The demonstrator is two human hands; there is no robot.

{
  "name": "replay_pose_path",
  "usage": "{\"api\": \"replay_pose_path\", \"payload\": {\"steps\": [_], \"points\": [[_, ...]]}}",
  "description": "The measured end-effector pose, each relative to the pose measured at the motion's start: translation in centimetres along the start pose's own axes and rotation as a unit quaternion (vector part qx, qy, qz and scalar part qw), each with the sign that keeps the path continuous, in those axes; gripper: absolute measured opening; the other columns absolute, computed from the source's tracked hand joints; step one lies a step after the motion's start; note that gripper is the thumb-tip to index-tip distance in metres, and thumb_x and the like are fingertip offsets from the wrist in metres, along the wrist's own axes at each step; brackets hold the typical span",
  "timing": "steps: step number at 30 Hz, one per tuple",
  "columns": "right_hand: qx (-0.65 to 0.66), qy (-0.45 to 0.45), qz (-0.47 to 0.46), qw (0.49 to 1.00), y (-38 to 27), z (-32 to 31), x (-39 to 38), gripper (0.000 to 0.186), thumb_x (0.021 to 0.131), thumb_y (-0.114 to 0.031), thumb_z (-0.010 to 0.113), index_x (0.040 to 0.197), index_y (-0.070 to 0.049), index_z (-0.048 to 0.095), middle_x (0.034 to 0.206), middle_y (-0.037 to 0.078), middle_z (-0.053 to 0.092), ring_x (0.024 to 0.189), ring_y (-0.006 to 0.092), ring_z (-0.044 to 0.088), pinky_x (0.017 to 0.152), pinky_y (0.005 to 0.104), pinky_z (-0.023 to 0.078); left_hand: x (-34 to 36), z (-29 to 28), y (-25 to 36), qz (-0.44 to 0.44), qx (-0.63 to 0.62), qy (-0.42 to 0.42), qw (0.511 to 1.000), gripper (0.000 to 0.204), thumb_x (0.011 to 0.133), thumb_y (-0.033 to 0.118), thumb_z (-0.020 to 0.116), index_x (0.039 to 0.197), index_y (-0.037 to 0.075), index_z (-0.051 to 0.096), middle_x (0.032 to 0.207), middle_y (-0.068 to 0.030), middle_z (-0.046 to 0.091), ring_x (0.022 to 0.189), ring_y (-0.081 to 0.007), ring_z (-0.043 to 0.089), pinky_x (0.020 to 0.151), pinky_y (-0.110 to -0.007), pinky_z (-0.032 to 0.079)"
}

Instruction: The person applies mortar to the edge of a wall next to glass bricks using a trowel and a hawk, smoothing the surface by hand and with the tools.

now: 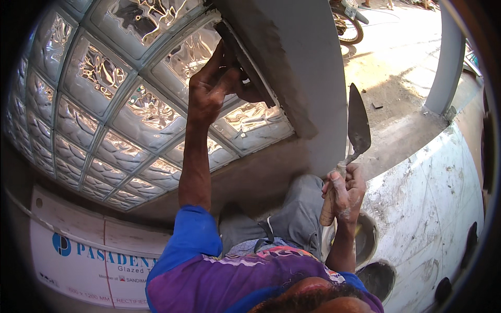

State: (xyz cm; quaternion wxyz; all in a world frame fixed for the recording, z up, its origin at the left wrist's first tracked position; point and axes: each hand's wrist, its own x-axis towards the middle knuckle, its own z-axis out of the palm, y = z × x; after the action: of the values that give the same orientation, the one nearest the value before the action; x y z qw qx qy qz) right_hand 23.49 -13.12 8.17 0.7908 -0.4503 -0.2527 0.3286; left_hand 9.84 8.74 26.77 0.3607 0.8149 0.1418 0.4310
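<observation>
My left hand (pixel 207 94) is raised to the edge of a glass block wall (pixel 99 112). Its fingers close round a dark, long, flat plastering float (pixel 254 70), seen nearly edge-on. The float lies along the border where the glass blocks meet a strip of damp brown plaster (pixel 297 88); whether its whole face touches cannot be seen. Lower and to the right, my right hand (pixel 347 192) grips the wooden handle of a pointed trowel (pixel 359 122). Its leaf-shaped metal blade points up and away, clear of the wall.
A smooth grey wall face (pixel 318 68) stands beside the plaster. Two round containers (pixel 378 281) sit close to my right arm, by a worn whitish surface (pixel 433 208). A large printed carton (pixel 73 261) lies at the lower left. A grey post (pixel 446 68) and motorbike wheel (pixel 352 31) are farther off.
</observation>
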Motion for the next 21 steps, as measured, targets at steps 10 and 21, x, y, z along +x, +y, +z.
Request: {"api": "replay_pose_path", "payload": {"steps": [10,21], "points": [[-0.02,0.005,0.02,1.0,1.2,-0.5,0.5,0.019,0.086,-0.006,0.057,0.094,0.002,0.041,0.069,0.009,0.054,0.052,0.0102,0.053,0.046,0.0233,0.045,-3.4,2.7,-2.8,-0.039,0.024,-0.015,0.999,0.057,0.089,-0.002,0.052,0.141,0.004,0.028,0.124,-0.0124,0.055,0.109,-0.0173,0.055,0.091,-0.031,0.046],[-0.02,0.039,0.035,0.998,1.0,-1.1,-0.5,0.019,0.086,-0.006,0.057,0.095,0.002,0.042,0.07,0.008,0.054,0.053,0.0103,0.053,0.046,0.023,0.045,-9.8,5.5,-9.0,-0.045,0.082,-0.025,0.995,0.06,0.086,0.003,0.06,0.138,-0.001,0.031,0.124,-0.0134,0.054,0.111,-0.0193,0.052,0.093,-0.031,0.043]]}}
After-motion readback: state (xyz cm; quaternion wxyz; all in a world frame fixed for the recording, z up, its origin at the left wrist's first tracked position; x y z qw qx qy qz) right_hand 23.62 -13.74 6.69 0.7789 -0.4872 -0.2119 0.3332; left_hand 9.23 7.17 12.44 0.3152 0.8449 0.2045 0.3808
